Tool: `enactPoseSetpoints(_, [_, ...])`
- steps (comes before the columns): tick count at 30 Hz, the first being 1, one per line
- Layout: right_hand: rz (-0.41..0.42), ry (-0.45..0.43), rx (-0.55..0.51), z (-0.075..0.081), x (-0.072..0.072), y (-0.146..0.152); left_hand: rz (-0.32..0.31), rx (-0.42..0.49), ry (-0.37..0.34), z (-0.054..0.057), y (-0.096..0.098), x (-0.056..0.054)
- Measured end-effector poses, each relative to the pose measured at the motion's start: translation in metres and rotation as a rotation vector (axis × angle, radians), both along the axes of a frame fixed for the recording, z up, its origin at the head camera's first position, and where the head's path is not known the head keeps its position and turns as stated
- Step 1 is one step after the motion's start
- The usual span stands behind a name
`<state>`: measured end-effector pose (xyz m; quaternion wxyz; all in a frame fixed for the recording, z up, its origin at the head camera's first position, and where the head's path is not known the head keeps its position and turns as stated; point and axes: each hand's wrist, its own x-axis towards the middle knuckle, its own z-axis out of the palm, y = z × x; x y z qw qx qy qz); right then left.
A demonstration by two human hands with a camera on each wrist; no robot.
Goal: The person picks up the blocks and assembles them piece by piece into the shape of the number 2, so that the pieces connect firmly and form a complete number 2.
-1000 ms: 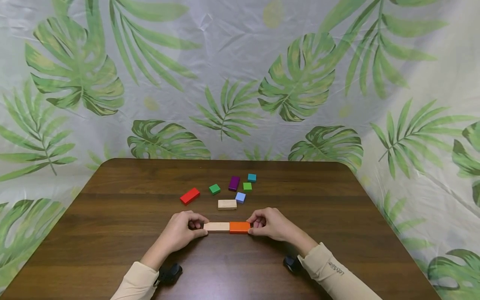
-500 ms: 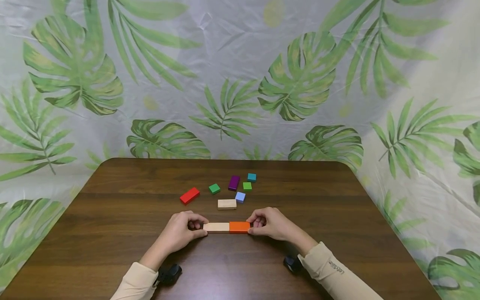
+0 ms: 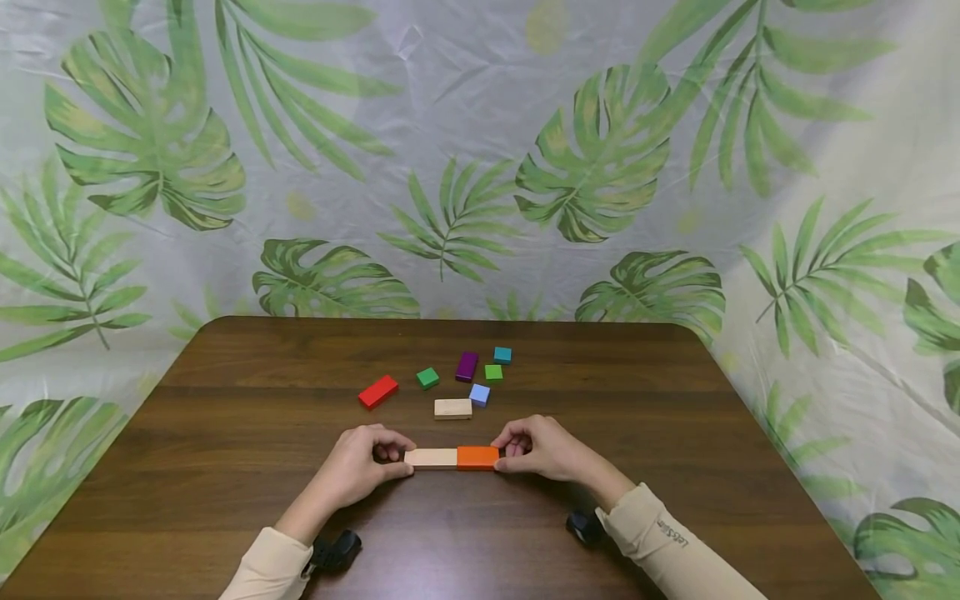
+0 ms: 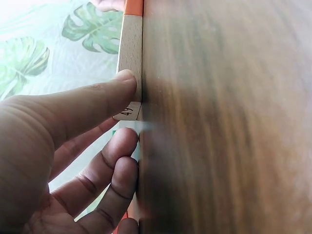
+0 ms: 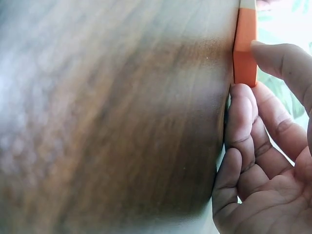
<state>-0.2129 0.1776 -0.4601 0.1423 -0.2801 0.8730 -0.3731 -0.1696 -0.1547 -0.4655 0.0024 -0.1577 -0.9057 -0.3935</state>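
"Leaf-printed cloth point(image 3: 457, 125) hangs beyond the far edge of the surface point(image 3: 637, 392). Where do the held things lie?"

"Near the front, end to end: a pale block point(image 3: 432, 458) on the left, an orange block point(image 3: 477, 457) on the right, inner ends meeting."

"Why is each held at its outer end?"

"Probably so that the joint keeps closed and the 2 blocks form 1 straight line, tops uncovered."

"And the 7 others?"

"They lie scattered farther off, from a red block point(image 3: 378, 392) at left to a teal block point(image 3: 502, 356) at far right, perhaps placed there to give the wrists room."

"How are the hands posed?"

"The left hand point(image 3: 367, 461) pinches the pale block's left end, thumb on the near side, a finger opposite, spare fingers bent. The right hand point(image 3: 540, 450) mirrors it, pinching the orange block's right end. Both forearms slant inward from the near corners."
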Motion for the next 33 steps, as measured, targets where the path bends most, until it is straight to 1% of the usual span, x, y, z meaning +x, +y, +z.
enactPoseSetpoints(10, [0.009,-0.014,0.004,0.0,0.0002,0.0016,0.007,0.018,0.001,-0.0011,-0.0001,0.0016])
enactPoseSetpoints(18, [0.024,-0.022,0.003,0.0007,-0.0009,0.0054,0.005,0.031,0.009,-0.0029,0.0016,0.0006])
enactPoseSetpoints(24, [0.033,-0.024,-0.001,0.0035,-0.0015,0.0048,0.018,0.038,-0.007,-0.0023,0.0013,0.0])
enactPoseSetpoints(33, [0.041,-0.048,-0.011,0.0022,-0.0034,0.0027,0.02,0.042,-0.01,-0.0038,-0.0008,0.0007])
